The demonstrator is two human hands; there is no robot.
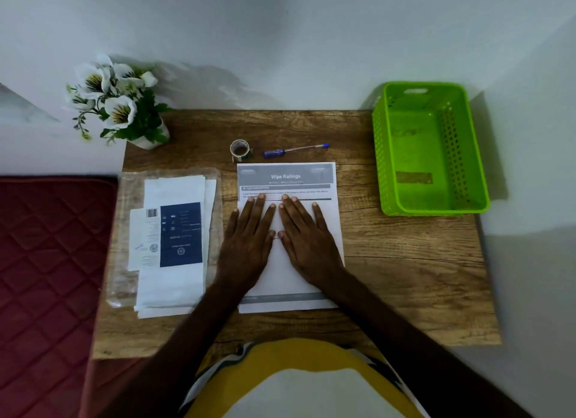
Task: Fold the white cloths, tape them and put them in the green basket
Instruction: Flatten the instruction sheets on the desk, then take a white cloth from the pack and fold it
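Note:
A stack of white cloths (174, 286) lies on the left of the wooden table (405, 277), in a clear plastic wrap with a dark blue label on top. A small roll of tape (240, 150) stands at the middle back. The green basket (430, 149) sits at the back right, holding nothing that I can see. My left hand (249, 240) and my right hand (307, 236) lie flat, fingers straight, side by side on a printed sheet (286, 280) headed "Wipe Railings".
A blue pen (294, 150) lies behind the sheet, right of the tape. A pot of white flowers (118, 102) stands at the back left corner. A dark red quilted mattress (46, 261) borders the table's left side. A wall runs behind.

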